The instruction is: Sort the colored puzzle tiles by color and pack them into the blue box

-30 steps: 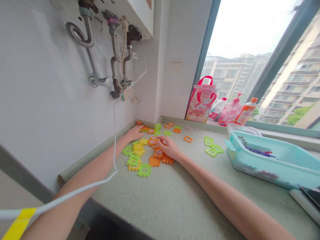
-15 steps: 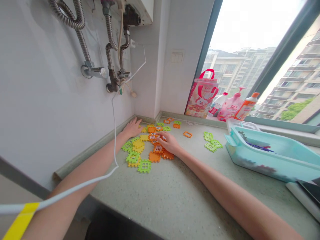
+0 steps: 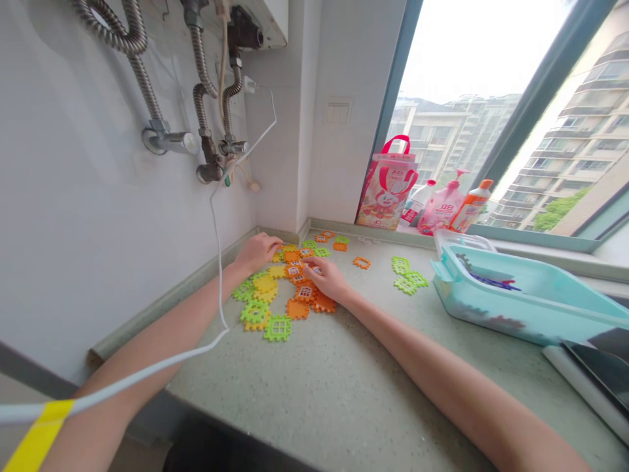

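Both hands in the far-left pile of orange, yellow and green plastic interlocking tiles [image 3: 289, 282]
Left hand [image 3: 258, 250] curls on a tile, right hand [image 3: 328, 278] fingers press flat; most tiles loose on the speckled tabletop [image 3: 319, 380], pale blue plastic bin [image 3: 531, 305] nearly empty

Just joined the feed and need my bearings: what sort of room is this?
Probably a flat's utility balcony or kitchen corner: corrugated metal hoses beneath a wall-mounted white heater, a speckled stone counter, and pink detergent bottles on the windowsill.

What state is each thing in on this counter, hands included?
Left hand: fingers curled, on the tiles by the wall.
Right hand: flat on the orange tiles.
Orange, yellow and green plastic puzzle tiles: loose, scattered flat.
Light blue plastic bin: open, tilted.
Pink gift bag: upright.
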Tool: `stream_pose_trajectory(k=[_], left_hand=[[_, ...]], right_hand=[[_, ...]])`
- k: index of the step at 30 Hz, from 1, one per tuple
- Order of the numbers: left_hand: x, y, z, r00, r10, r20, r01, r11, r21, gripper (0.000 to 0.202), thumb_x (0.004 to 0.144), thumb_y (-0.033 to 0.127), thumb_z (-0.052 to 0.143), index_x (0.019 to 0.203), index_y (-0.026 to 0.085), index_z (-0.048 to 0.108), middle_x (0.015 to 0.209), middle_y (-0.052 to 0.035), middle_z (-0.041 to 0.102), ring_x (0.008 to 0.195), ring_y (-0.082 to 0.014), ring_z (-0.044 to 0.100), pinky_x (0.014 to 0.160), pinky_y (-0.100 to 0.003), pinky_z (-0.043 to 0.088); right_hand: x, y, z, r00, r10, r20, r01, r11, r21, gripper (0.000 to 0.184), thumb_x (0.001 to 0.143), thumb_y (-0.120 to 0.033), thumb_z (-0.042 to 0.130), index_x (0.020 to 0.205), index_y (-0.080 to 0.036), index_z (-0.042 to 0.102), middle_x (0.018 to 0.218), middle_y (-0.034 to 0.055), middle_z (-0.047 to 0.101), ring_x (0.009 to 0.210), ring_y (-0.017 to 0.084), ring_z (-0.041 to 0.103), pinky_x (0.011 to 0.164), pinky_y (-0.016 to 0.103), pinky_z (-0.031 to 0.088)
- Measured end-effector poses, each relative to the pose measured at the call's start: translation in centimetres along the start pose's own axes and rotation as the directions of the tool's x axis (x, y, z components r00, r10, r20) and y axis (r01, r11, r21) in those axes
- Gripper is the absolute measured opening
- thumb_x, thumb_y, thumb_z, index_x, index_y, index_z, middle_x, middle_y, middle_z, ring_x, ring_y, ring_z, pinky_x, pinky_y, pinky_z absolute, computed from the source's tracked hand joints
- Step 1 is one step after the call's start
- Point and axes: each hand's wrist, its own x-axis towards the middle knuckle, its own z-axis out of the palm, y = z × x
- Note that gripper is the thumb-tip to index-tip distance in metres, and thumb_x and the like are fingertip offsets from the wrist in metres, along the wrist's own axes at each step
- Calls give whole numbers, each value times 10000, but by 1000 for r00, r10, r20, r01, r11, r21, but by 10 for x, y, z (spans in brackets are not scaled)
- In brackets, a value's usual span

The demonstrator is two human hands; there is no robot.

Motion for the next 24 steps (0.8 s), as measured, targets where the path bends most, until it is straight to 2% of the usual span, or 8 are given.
stream_pose_trajectory(k=[3,5,8,10,14,16,19,24], left_hand=[[-1,17,-4,992,103,69,-87,974,-209,398,977,462,549,1249,248,744,1157,-35,788,1125,-239,711,1062,-361,524],[-2,21,-5,982,129,135,-86,956,-281,436,966,468,554,1303,245,717,1247,-26,770,1180,-235,701,1077,-347,520],[-5,18,-4,972,98,213,-54,978,-203,510,925,362,559,1404,217,659,1425,-50,681,1316,-248,633,1160,-360,458],[-5,13,-2,956,82,280,-43,989,-142,559,890,335,579,1431,209,643,1448,-63,665,1329,-258,625,1175,-373,446],[-6,12,-2,941,147,304,-114,986,-122,526,885,454,629,1362,243,700,1392,-62,702,1286,-278,649,1130,-378,479],[-7,14,-3,940,185,285,-160,981,-109,513,891,490,633,1335,248,719,1360,-76,716,1254,-288,662,1103,-382,493],[-8,12,-5,953,165,255,-154,986,-61,534,898,527,635,1346,248,714,1328,-104,714,1228,-304,668,1090,-393,496],[-7,-4,-1,952,133,275,-135,991,-11,475,941,476,585,1363,293,701,1333,-94,682,1238,-298,654,1103,-394,479]], right_hand=[[-1,0,0,998,-37,-44,36,999,-22,350,981,-333,592,1307,-242,681,1305,98,708,1228,248,641,1097,429,469],[-3,-1,1,996,-70,-47,67,996,-63,412,980,-331,590,1382,-253,635,1392,106,658,1328,253,580,1160,445,420],[-5,-5,1,996,-91,24,94,986,-137,516,983,-372,603,1484,-257,555,1533,122,553,1436,272,490,1215,476,361],[-4,-9,0,996,-61,67,73,979,-192,552,990,-425,605,1506,-243,539,1583,147,500,1462,307,465,1215,521,355],[11,-14,0,989,-58,133,93,959,-269,615,950,-508,668,1507,-274,555,1620,155,459,1489,378,429,1208,620,323],[21,-12,3,971,-119,207,172,950,-262,637,926,-495,706,1516,-310,548,1605,115,492,1490,363,436,1222,597,318],[30,-7,10,938,-181,296,254,940,-230,533,965,-456,659,1468,-287,604,1532,88,582,1471,320,473,1229,529,345],[13,-1,3,929,-203,311,269,945,-187,456,985,-364,616,1430,-267,639,1515,73,602,1467,276,485,1245,496,344]])
